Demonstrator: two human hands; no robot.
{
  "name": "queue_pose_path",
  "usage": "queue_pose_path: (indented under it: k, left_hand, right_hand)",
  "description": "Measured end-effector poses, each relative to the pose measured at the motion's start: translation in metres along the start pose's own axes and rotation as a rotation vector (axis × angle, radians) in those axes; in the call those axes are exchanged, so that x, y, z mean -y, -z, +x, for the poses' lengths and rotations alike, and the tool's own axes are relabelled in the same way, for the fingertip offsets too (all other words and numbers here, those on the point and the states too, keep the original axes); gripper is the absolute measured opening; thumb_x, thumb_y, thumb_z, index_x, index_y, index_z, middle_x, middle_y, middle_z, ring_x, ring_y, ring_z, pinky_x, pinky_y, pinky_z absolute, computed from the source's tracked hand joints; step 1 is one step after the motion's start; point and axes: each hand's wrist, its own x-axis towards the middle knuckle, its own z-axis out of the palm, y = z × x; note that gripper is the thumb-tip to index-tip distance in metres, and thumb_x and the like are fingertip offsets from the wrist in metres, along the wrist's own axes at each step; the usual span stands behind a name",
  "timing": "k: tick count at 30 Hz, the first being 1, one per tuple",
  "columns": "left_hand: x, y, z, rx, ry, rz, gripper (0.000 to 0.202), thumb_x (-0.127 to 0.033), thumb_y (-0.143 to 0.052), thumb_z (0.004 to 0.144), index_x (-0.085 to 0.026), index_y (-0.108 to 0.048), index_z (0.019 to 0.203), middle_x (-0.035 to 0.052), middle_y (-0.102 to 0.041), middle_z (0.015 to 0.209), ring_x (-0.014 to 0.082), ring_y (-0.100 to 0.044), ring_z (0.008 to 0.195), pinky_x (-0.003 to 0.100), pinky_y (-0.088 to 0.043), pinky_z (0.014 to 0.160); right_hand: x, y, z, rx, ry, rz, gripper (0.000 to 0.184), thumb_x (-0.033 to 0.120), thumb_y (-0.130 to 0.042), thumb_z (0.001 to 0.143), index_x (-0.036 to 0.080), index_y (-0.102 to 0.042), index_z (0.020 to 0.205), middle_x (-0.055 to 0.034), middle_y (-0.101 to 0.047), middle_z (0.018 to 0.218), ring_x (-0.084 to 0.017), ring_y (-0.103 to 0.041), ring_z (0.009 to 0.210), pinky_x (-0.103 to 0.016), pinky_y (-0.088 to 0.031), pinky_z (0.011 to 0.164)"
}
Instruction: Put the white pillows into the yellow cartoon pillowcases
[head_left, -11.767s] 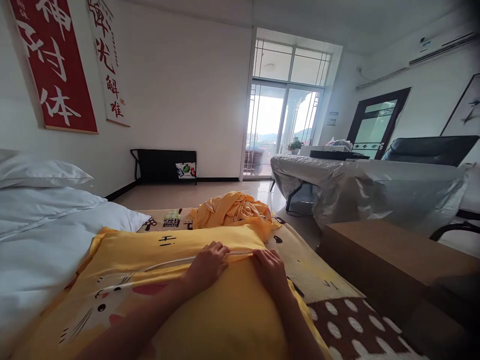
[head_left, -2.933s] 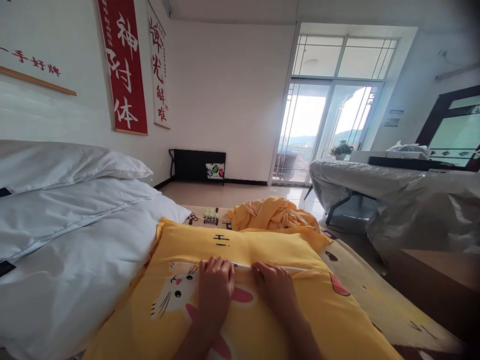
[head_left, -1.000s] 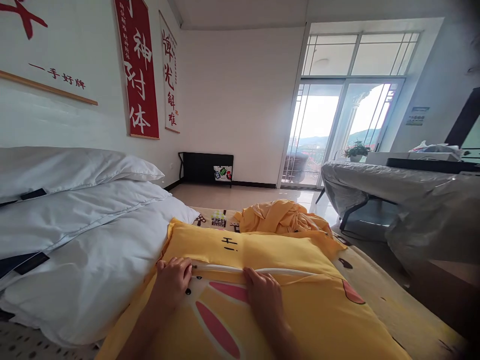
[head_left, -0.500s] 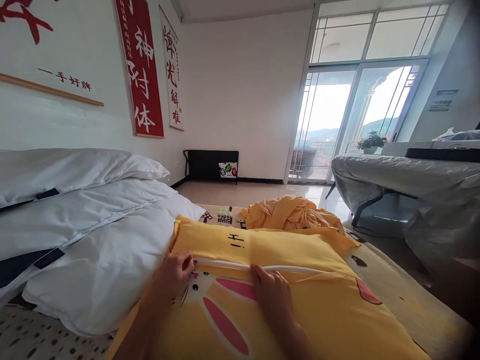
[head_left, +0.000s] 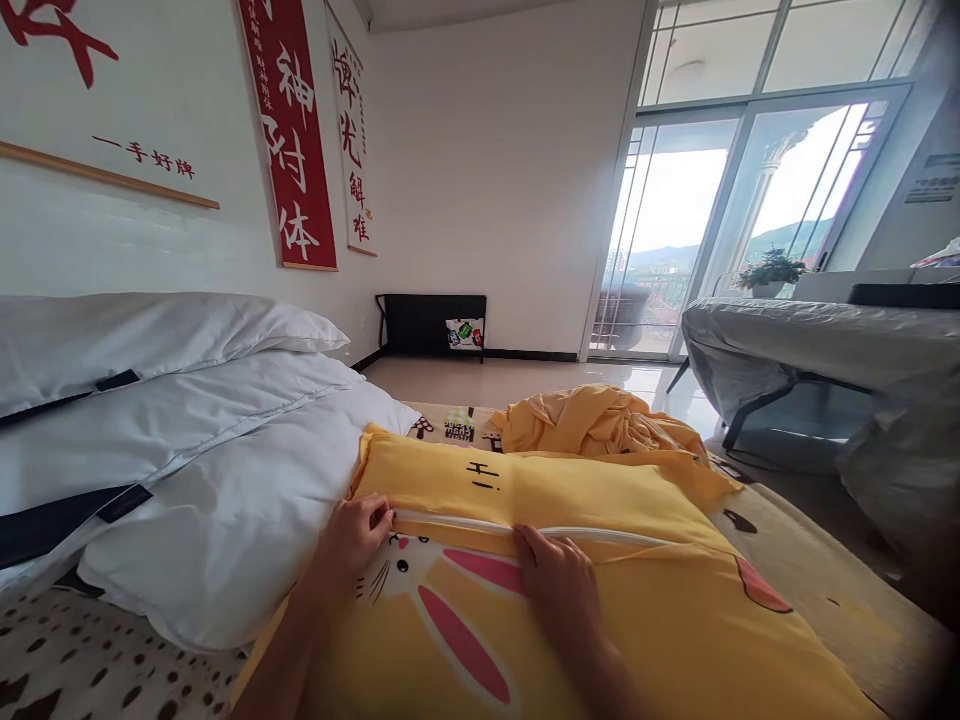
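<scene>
A plump yellow pillow (head_left: 675, 620) with a printed rabbit and "Hi!" lies in front of me. A white zipper (head_left: 469, 522) runs across its cover. My left hand (head_left: 352, 545) pinches the zipper's left end, thumb and forefinger together; any pull tab is hidden by the fingers. Farther right, my right hand (head_left: 559, 580) rests on the cover with its fingers curled onto the zipper edge, gripping the fabric there. To the right of this hand, the white strip continues toward the pillow's right side.
White pillows (head_left: 225, 480) with dark bands are stacked at the left. Crumpled yellow fabric (head_left: 600, 420) lies beyond the yellow pillow on a patterned beige blanket (head_left: 817, 570). A plastic-covered table (head_left: 787, 335) stands at the right, near glass doors (head_left: 671, 240).
The view has turned slightly left, so the scene sits farther right. Both hands keep nearly the same places along the zipper.
</scene>
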Motion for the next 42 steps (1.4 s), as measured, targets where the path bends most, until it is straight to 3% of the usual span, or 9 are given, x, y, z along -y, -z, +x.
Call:
queue_pose_path:
  k: [8,15,20,25,28,32,35,39,42]
  left_hand:
    - [0.001,-0.005,0.004,-0.057,0.031,0.120,0.018,-0.024,-0.042,0.078,-0.018,-0.048,0.062,0.0007,-0.060,0.072,0.0185,-0.054,0.079,0.034,-0.027,0.075]
    - [0.012,-0.001,0.004,-0.058,0.084,0.092,0.018,-0.024,-0.043,0.076,-0.018,-0.049,0.061,-0.0015,-0.058,0.071,0.0158,-0.054,0.075,0.034,-0.028,0.077]
    - [0.015,-0.003,0.006,-0.107,0.155,0.087,0.018,-0.024,-0.045,0.075,-0.018,-0.048,0.058,0.0007,-0.059,0.072,0.0190,-0.055,0.081,0.035,-0.028,0.077]
    - [0.026,0.000,0.009,-0.093,0.199,0.012,0.018,-0.025,-0.047,0.074,-0.019,-0.050,0.057,-0.0004,-0.060,0.073,0.0160,-0.056,0.077,0.030,-0.034,0.072]
    - [0.031,0.002,0.010,-0.110,0.212,-0.022,0.019,-0.026,-0.047,0.075,-0.019,-0.052,0.058,0.0011,-0.062,0.085,0.0158,-0.057,0.083,0.029,-0.038,0.074]
    - [0.028,0.002,0.008,-0.215,0.213,-0.007,0.018,-0.026,-0.046,0.076,-0.019,-0.057,0.062,0.0060,-0.060,0.101,0.0221,-0.054,0.101,0.038,-0.036,0.087]
    - [0.023,0.006,0.005,-0.318,0.168,0.003,0.020,-0.026,-0.047,0.076,-0.019,-0.056,0.060,0.0081,-0.060,0.103,0.0254,-0.051,0.103,0.046,-0.034,0.092]
    - [0.026,0.016,0.003,-0.200,0.056,-0.256,0.027,-0.038,-0.046,0.079,-0.020,-0.054,0.060,0.0083,-0.057,0.103,0.0218,-0.055,0.097,0.036,-0.043,0.088]
    - [0.031,0.019,0.004,-0.092,0.058,-0.393,0.033,-0.047,-0.045,0.079,-0.019,-0.057,0.065,0.0092,-0.055,0.104,0.0205,-0.057,0.095,0.030,-0.048,0.079]
  right_hand:
    - [0.002,0.002,0.001,0.016,-0.018,0.000,0.026,0.020,-0.046,0.093,0.028,-0.070,0.086,0.0031,-0.073,0.078,-0.015,-0.064,0.070,-0.025,-0.029,0.062]
    - [0.002,0.003,0.000,0.042,-0.035,0.001,0.027,0.022,-0.045,0.094,0.029,-0.070,0.088,0.0030,-0.073,0.078,-0.016,-0.063,0.070,-0.025,-0.029,0.062]
    - [0.002,0.004,0.000,0.050,-0.033,0.009,0.028,0.023,-0.043,0.095,0.029,-0.070,0.090,0.0022,-0.074,0.082,-0.016,-0.063,0.071,-0.025,-0.030,0.063]
    - [0.003,0.004,0.001,0.063,-0.034,0.017,0.026,0.023,-0.045,0.094,0.028,-0.070,0.088,0.0019,-0.074,0.080,-0.016,-0.063,0.072,-0.025,-0.030,0.063]
    - [0.003,0.004,0.001,0.049,-0.024,0.024,0.028,0.022,-0.044,0.094,0.028,-0.070,0.086,0.0017,-0.073,0.078,-0.015,-0.063,0.070,-0.025,-0.030,0.063]
    - [0.002,0.003,0.000,0.007,0.021,0.036,0.030,0.022,-0.041,0.095,0.027,-0.069,0.084,0.0008,-0.073,0.079,-0.014,-0.062,0.068,-0.025,-0.031,0.062]
    - [0.002,0.004,-0.001,-0.011,0.029,0.047,0.031,0.021,-0.041,0.094,0.026,-0.069,0.083,0.0010,-0.073,0.077,-0.015,-0.062,0.067,-0.025,-0.031,0.061]
    - [0.002,0.005,0.000,0.001,0.017,0.047,0.031,0.019,-0.041,0.093,0.026,-0.069,0.083,0.0007,-0.073,0.077,-0.014,-0.062,0.066,-0.025,-0.031,0.061]
    - [0.001,0.005,0.001,0.007,0.016,0.045,0.030,0.019,-0.041,0.093,0.026,-0.070,0.086,0.0003,-0.073,0.077,-0.015,-0.062,0.066,-0.025,-0.030,0.060]
